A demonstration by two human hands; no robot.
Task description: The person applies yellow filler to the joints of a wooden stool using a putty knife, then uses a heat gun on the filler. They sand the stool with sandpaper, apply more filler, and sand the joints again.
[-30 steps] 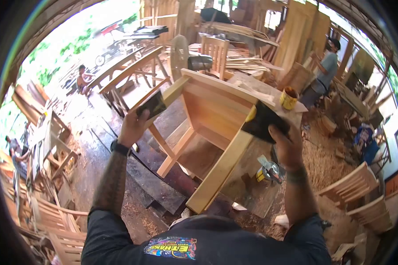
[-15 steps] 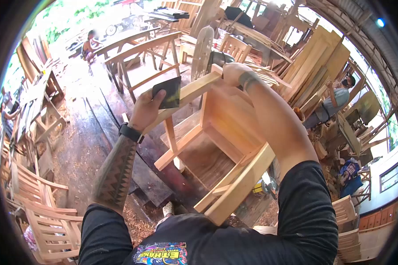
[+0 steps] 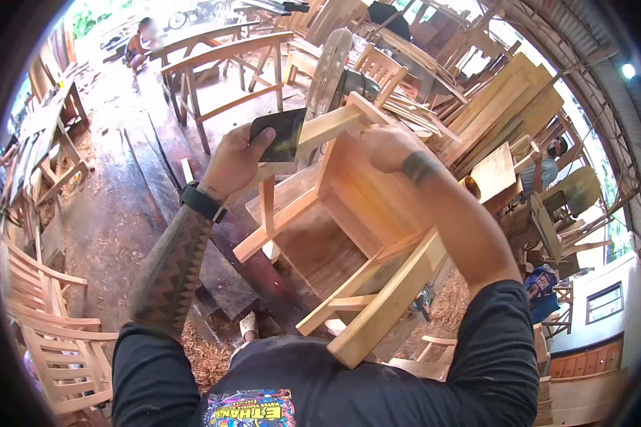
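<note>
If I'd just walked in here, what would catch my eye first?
Probably the pale wooden frame filling the middle of the view. At its upper left, the left hand grips a dark flat sheet, while the right hand is at its upper part. Beyond them, near the top, a fan stands out.

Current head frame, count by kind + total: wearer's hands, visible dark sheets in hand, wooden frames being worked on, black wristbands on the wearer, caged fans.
Hands: 2 (left hand, right hand)
Dark sheet: 1, in the left hand
Wooden frame: 1
Black wristband: 1, left wrist
Caged fan: 1
Total: 6
</note>
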